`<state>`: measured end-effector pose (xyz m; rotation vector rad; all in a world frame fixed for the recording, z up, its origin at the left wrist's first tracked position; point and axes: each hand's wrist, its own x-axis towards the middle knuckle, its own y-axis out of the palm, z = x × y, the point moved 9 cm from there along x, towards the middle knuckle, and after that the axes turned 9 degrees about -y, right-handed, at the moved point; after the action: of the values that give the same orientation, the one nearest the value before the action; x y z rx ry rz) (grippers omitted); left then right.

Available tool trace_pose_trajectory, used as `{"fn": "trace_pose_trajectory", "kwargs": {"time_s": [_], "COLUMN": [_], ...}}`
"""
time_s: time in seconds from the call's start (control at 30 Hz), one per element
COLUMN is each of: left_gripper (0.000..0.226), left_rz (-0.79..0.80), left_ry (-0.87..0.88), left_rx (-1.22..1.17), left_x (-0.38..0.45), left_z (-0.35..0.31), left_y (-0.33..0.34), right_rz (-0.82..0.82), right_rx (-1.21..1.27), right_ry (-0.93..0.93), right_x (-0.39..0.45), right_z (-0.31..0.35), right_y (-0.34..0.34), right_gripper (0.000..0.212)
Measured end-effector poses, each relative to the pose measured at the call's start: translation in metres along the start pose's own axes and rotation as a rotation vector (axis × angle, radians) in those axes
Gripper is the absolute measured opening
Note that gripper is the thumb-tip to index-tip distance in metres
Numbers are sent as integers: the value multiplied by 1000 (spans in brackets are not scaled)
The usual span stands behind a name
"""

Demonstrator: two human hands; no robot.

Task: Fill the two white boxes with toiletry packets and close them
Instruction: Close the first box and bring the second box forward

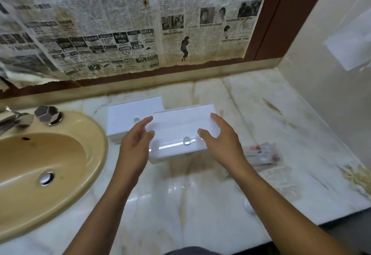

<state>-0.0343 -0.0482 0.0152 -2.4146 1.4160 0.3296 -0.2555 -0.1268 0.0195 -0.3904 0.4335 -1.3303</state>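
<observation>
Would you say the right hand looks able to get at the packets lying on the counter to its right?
Probably yes. The right hand rests on the near box, holding nothing, and the packets lie beside that box on the bare counter, nothing between.

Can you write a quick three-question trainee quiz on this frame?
1. True or false: both white boxes have their lids down.
2. Multiple choice: where do the loose toiletry packets lie? A) in the sink B) on the counter, right of the near box C) on top of the far box
3. Fill in: each lid carries a small clear ____.

Key:
1. True. The near box and the far box both look closed.
2. B. They lie beyond the right hand; the left hand is on the sink side.
3. Knob.
</observation>
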Motion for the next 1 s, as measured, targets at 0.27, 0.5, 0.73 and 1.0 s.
{"fn": "trace_pose_trajectory", "kwargs": {"time_s": [0.27,0.5,0.73,1.0], "left_gripper": [37,38,38,42], "left_rz": [-118,-145,-149,-151], "left_ry": [-62,-117,-128,-108], "left_rx": [-17,-31,-39,-24], "left_x": [-43,-54,-56,-51], "left_z": [60,100,114,121], "left_y": [-53,-68,-66,-71], "right_rz": [181,289,315,339], "right_rx": [-30,-81,-101,-456], "right_ry": [-3,9,-2,-123], "right_x": [-49,-69,-73,-75], "right_z": [-15,-29,-36,-30], "right_y": [61,84,88,89], "right_gripper": [60,61,60,59]}}
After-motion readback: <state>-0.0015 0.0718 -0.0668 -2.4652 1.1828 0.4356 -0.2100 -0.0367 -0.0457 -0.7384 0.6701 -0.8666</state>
